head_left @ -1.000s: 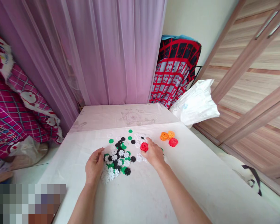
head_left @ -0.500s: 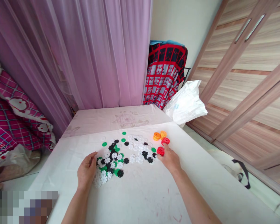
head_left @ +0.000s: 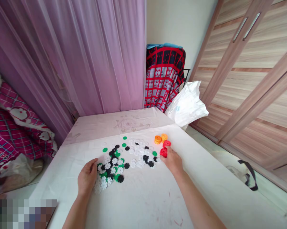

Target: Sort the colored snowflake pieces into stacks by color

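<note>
A scatter of white, black and green snowflake discs lies on the white table. My left hand rests at the pile's left edge, fingers loosely curled and touching the discs. My right hand is closed on a small stack of red discs at the pile's right side. Just beyond sits another red disc, and behind that two orange stacks.
A pink curtain hangs behind the table. A red patterned blanket on a rack and a white plastic bag stand at the back right. Wooden wardrobe doors fill the right. Pink bedding lies at the left.
My right hand carried the red discs from the middle of the pile rightward to a spot near the red and orange stacks. My left hand stayed at the pile's left edge.
</note>
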The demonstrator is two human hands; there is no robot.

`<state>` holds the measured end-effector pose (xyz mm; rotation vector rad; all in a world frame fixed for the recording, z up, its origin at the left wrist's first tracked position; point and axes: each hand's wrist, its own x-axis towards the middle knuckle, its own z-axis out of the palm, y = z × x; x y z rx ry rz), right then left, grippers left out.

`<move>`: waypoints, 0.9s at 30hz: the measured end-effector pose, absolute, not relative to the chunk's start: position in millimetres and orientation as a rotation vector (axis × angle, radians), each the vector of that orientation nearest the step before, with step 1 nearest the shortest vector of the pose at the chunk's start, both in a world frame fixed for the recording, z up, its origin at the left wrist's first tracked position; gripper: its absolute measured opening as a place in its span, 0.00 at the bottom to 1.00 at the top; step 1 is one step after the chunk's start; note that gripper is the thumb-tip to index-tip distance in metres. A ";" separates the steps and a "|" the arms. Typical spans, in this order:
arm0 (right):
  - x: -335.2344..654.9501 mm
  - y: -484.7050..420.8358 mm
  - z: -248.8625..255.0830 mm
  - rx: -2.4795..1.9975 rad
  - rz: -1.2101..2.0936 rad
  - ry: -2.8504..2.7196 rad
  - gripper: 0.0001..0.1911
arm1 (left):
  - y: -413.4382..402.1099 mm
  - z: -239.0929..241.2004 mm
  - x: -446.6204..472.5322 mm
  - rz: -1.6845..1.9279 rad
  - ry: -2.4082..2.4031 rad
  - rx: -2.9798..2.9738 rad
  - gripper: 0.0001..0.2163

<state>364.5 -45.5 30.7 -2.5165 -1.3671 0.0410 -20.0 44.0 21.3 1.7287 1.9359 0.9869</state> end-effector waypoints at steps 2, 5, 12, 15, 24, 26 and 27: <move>364.3 -46.6 27.0 -2.490 0.020 -1.350 0.26 | 43.7 22.1 -20.3 0.974 1.948 1.718 0.13; 367.2 -53.2 19.6 -2.406 0.017 -1.327 0.26 | 43.5 22.9 -20.8 0.955 1.967 1.712 0.14; 371.6 -76.5 14.8 -2.459 -0.046 -1.369 0.14 | 44.4 21.2 -22.5 0.948 1.974 1.739 0.13; 367.4 -77.8 21.0 -2.502 -0.056 -1.437 0.14 | 44.3 22.2 -22.1 0.968 1.975 1.748 0.13; 363.9 -77.2 23.3 -2.501 -0.054 -1.462 0.15 | 44.3 23.7 -21.3 0.997 1.967 1.768 0.12; 362.2 -80.5 21.0 -2.471 -0.048 -1.451 0.15 | 44.1 23.9 -21.4 0.976 1.972 1.767 0.12; 360.8 -82.5 19.7 -2.451 -0.056 -1.451 0.15 | 44.0 24.3 -21.4 0.956 1.975 1.764 0.13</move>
